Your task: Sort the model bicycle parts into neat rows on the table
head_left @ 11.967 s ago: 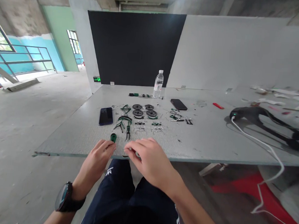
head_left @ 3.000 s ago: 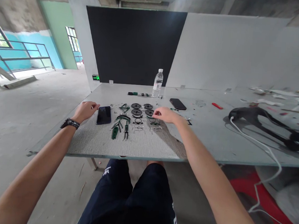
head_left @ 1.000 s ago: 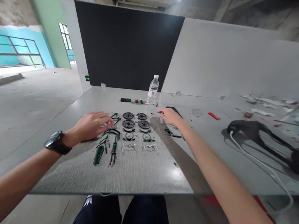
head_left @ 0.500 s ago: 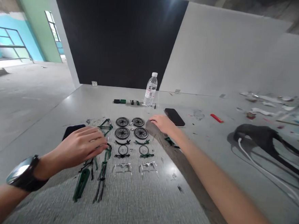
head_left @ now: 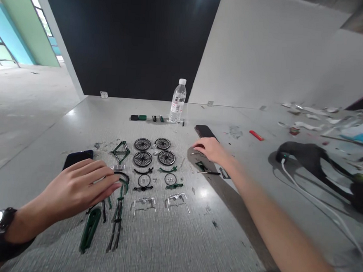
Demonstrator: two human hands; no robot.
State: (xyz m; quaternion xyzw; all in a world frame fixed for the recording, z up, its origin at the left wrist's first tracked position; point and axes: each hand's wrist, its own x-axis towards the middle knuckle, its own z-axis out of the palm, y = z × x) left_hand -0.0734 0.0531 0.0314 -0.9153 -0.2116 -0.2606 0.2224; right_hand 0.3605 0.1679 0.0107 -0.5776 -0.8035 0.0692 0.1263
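My left hand [head_left: 80,187] is stretched out palm down, fingers extended, above small model-bicycle parts, hiding some. Next to it lie a green frame [head_left: 120,152], a fork-like green and black part [head_left: 117,220] and a dark green long piece [head_left: 90,229]. My right hand [head_left: 210,149] rests low over the right side of the layout, fingers bent and close together; what is under the fingertips is hidden. Thin silver pieces and a dark rod-shaped tool [head_left: 208,172] lie just below it. Black spoked wheels [head_left: 142,159] and clear plastic frames [head_left: 177,202] lie between the hands.
A water bottle [head_left: 177,101] stands behind the parts. One phone [head_left: 205,132] lies beyond my right hand, another [head_left: 78,157] by my left. A red knife-like object [head_left: 256,135], a black strapped device [head_left: 310,155] with a white cable, and clutter lie to the right.
My right hand has moved right, away from the wheels, and its fingers are more bent. My left hand has shifted slightly left and down. The camera view has shifted a little.
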